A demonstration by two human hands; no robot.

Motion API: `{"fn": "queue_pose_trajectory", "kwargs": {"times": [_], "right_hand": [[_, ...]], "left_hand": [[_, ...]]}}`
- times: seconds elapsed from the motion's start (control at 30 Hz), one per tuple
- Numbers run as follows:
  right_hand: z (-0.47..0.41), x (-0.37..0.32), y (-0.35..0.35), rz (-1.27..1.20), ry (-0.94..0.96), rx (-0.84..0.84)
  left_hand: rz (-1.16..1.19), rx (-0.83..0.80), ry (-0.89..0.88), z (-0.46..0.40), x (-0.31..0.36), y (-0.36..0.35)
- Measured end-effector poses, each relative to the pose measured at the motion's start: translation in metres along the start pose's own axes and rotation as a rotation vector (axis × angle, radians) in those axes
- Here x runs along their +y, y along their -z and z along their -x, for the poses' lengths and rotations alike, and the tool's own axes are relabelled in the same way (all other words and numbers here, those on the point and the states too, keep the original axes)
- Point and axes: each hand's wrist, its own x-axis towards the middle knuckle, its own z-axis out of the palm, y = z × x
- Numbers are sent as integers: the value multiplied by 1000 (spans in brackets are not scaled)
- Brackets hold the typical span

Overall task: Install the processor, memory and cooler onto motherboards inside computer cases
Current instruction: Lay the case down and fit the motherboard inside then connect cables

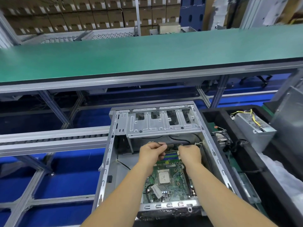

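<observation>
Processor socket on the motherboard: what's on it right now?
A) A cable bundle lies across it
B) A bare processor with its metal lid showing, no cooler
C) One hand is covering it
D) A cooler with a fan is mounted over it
B: the processor shows its bare metal lid on the motherboard; both hands, left hand and right hand, are farther in at the memory slots.
</observation>
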Motion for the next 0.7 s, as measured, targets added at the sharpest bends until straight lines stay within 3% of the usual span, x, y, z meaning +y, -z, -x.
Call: {"fn": "queue_pose_trajectory", "kwargs": {"times": [0.13,0.17,0.27,0.33,0.47,0.6,0.7], "right_hand": [[8,0,-11,-198,-135,-205],[8,1,-12,-141,-137,-247],[8,1,-15,378,109,-311],[17,-2,-19,506,216,-418],[24,-2,-18,252,188,-629],[24,-6,-12,-57,-2,-701],[31,-8,-11,134,-29,-756]], "left_hand": [[-71,154,-91,-4,2,14],[-103,170,-108,-6,4,17],[-218,173,-168,-8,6,19],[-301,158,-186,-8,6,14],[-90,2,6,-3,2,1],[21,4,73,-12,9,-4],[-10,2,75,-19,11,-12]]}}
